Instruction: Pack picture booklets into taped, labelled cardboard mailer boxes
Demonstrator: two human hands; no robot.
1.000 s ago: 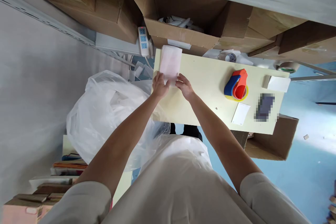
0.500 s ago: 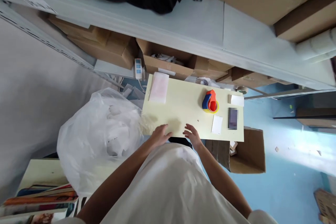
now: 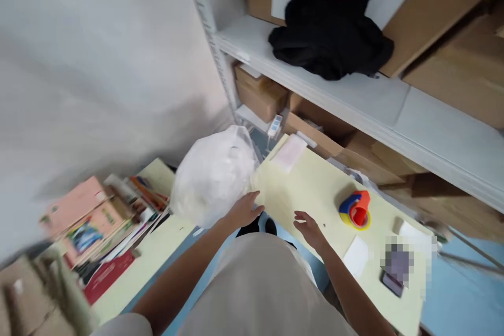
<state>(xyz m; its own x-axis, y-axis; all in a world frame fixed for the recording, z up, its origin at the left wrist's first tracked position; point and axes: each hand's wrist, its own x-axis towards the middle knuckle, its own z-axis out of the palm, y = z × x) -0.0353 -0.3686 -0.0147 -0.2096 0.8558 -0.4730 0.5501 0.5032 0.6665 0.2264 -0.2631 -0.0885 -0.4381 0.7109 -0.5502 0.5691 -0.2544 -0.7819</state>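
Observation:
My left hand (image 3: 244, 211) is open over the near left part of the pale table (image 3: 315, 184), its fingers stretched toward the edge close to a big white plastic bag (image 3: 214, 176). To the right, my right hand (image 3: 309, 228) hovers at the table's front edge, fingers apart and holding nothing. Beyond it sits a red and blue tape dispenser (image 3: 356, 210) with a yellow roll. A white card (image 3: 356, 256) lies near my right forearm, and a pinkish-white sheet (image 3: 289, 152) rests at the table's far left corner.
At the left, a second pale table (image 3: 157, 257) carries books and folders (image 3: 106, 226). Cardboard boxes (image 3: 326, 136) line the shelf behind. A black cloth (image 3: 331, 37) lies on the upper shelf (image 3: 362, 94). A phone (image 3: 392, 282), partly blurred, is at the right.
My view has swung left, bringing the side table with books into sight and shifting the work table rightward. Both hands stay open and empty.

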